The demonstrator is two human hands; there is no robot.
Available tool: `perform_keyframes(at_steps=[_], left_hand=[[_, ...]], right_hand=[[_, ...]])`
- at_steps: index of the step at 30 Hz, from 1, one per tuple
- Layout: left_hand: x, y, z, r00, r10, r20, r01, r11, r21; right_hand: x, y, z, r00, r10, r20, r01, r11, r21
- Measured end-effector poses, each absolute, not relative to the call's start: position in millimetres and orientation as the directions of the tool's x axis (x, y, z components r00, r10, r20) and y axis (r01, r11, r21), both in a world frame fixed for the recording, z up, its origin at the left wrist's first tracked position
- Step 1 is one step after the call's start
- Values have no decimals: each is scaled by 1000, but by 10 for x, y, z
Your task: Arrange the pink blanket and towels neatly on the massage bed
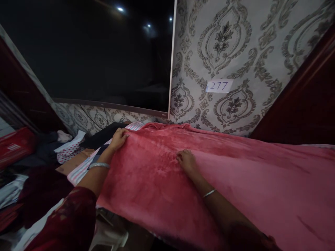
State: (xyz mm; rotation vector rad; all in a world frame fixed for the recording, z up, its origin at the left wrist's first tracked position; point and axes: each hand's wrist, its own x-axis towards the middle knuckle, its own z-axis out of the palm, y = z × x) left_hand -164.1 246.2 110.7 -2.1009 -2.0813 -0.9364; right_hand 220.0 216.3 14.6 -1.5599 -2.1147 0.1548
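Lying broad and loosely creased below the television, the red cloth (151, 181) looks to me plush and soft, nothing to break, the nap catching light in patches. At its left border the left hand (118, 140) rests with fingers curled over the edge; whether they truly pinch the fabric, I cannot tell. That border strikes me as the best place to take hold, with a full fold gathered in the fingers. Further right, out on the cloth's middle, the right hand (187, 162) touches down with bent fingers, half closed – I cannot make out any pleat caught between them. To the right the cloth runs on in a wide sheet; any one corner should be light, I'd judge, but the whole would drag and sag.

As for the room: at far left sits a red bag (17, 146), then a dotted cloth (68, 150) among heaped fabrics. A striped cloth (78, 172) pokes out from beneath the red one, which hides whatever bears it. Above hangs the dark television (91, 52); right of it, patterned wallpaper (225, 35) carries a paper marked 277 (219, 86) – and a dark wooden panel (300, 90) closes the view.
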Motion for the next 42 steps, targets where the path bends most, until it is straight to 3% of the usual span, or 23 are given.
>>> perform_keyframes(at_steps=[7,17,25,28,30,34,38,42], left_hand=[[-1626,2490,1034,-62,922,383,958,-52,282],[-1486,2441,889,-76,916,395,993,32,118],[-1406,2434,815,-68,939,337,998,58,39],[-1216,2433,791,16,943,333,1000,-20,10],[-966,2435,763,166,940,297,984,-178,13],[-329,2476,643,502,832,238,828,-541,147],[47,2565,514,538,809,237,800,-578,161],[76,2601,427,463,815,349,836,-532,135]], right_hand=[[2229,2133,258,-188,863,470,844,386,-372],[2639,2087,119,-295,894,337,889,386,-246],[2930,2052,109,-289,898,332,871,390,-298],[2879,2055,81,-261,894,363,884,373,-282],[2873,2065,63,-250,891,379,884,370,-286],[2905,2107,23,-246,863,441,868,399,-297],[2907,2163,-10,-243,835,493,860,421,-289],[2917,2169,-10,-249,828,502,846,438,-304]])
